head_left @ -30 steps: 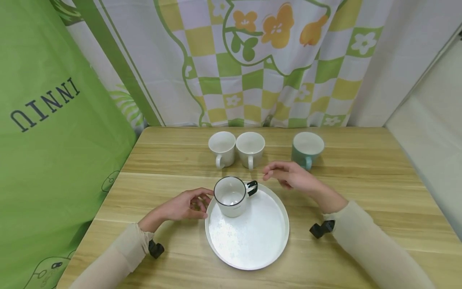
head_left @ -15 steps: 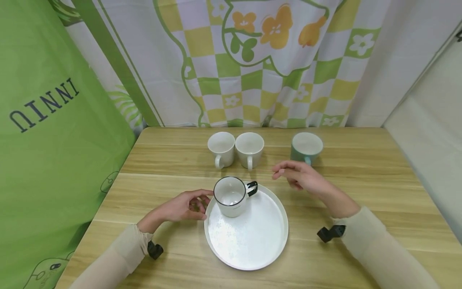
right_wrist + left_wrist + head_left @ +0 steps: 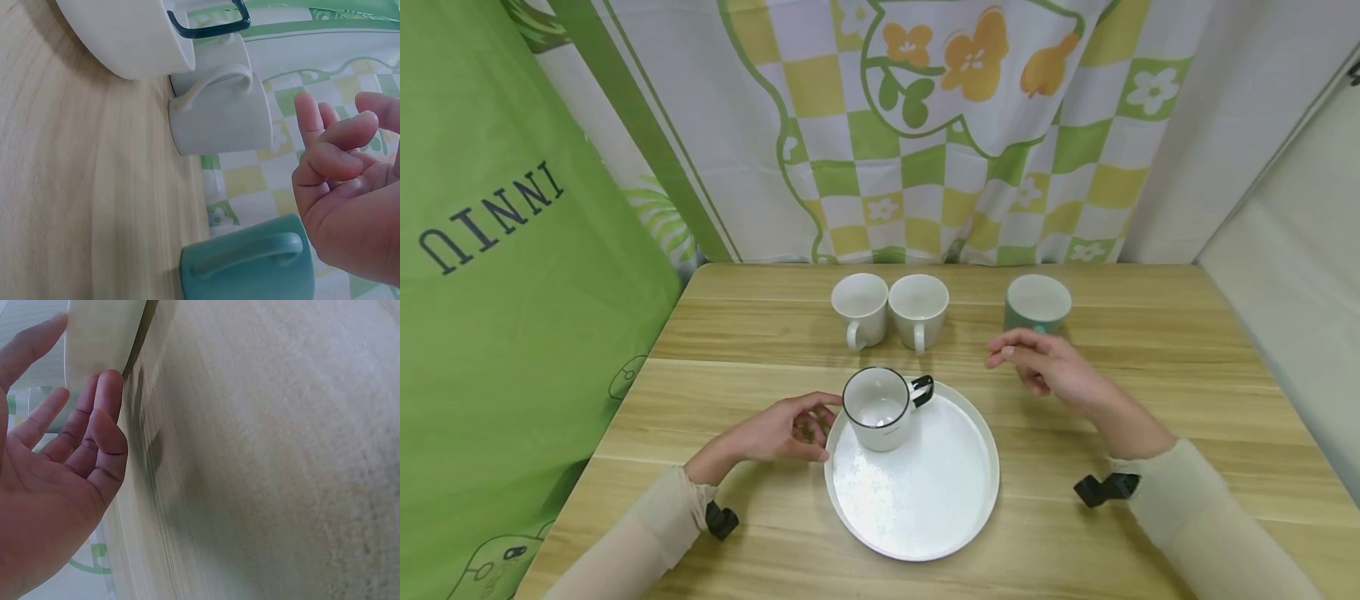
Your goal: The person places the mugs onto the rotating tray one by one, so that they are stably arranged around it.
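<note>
A round white tray [image 3: 925,508] lies on the wooden table. On its far left part stands a white mug [image 3: 874,437] with a black rim and a black-tipped handle turned right. My left hand [image 3: 778,430] is at the tray's left rim beside that mug, fingers loosely bent; in the left wrist view the fingertips [image 3: 110,381] meet the tray's edge. Nothing is in my right hand [image 3: 1060,371], which hovers loosely bent just in front of the teal mug [image 3: 1037,302]. The right wrist view shows that teal mug [image 3: 250,269] apart from the hand.
Two white mugs, a left one [image 3: 859,308] and a right one [image 3: 919,308], stand side by side behind the tray, handles toward me. A patterned curtain [image 3: 925,167] hangs along the table's back edge. Green cloth [image 3: 535,333] covers the left side.
My right hand has moved right, away from the tray, and now partly covers the teal mug's handle. The left hand, tray and mugs have stayed in place.
</note>
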A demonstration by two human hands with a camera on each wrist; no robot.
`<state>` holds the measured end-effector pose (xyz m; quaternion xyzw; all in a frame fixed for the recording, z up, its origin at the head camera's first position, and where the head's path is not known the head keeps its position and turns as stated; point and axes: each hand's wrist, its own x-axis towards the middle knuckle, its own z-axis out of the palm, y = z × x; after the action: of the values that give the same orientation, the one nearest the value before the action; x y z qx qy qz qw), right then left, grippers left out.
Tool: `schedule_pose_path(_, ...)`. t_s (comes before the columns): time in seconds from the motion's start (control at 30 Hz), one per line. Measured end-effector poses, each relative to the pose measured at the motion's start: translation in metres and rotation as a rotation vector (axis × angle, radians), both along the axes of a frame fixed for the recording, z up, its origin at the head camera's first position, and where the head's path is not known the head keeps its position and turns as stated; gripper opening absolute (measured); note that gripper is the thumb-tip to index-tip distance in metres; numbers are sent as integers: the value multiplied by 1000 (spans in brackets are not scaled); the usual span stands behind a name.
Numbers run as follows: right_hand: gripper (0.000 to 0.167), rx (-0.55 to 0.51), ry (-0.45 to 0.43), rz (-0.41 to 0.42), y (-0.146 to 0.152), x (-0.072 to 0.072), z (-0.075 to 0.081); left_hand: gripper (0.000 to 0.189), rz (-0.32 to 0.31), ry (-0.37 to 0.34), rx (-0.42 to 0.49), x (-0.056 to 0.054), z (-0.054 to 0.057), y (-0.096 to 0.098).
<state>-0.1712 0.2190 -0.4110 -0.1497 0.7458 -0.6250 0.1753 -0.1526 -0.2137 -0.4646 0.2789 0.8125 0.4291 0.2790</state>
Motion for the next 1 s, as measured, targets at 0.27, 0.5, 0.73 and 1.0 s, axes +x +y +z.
schedule_pose_path(0.27, 21, -27, 33, 1, 14, 0, 4, 74, 4, -1, -1, 0, -2, 0)
schedule_pose_path(0.5, 29, -40, 27, -25, 26, -2, 4, 75, -4, 2, 11, 0, -2, 0)
schedule_pose_path(0.73, 23, -121, 45, -34, 38, -4, 1, 75, -9, -2, 20, -1, 0, -1)
schedule_pose_path(1.0, 21, -143, 53, -70, 48, -4, 1, 76, -8, -7, 7, -1, 0, -1)
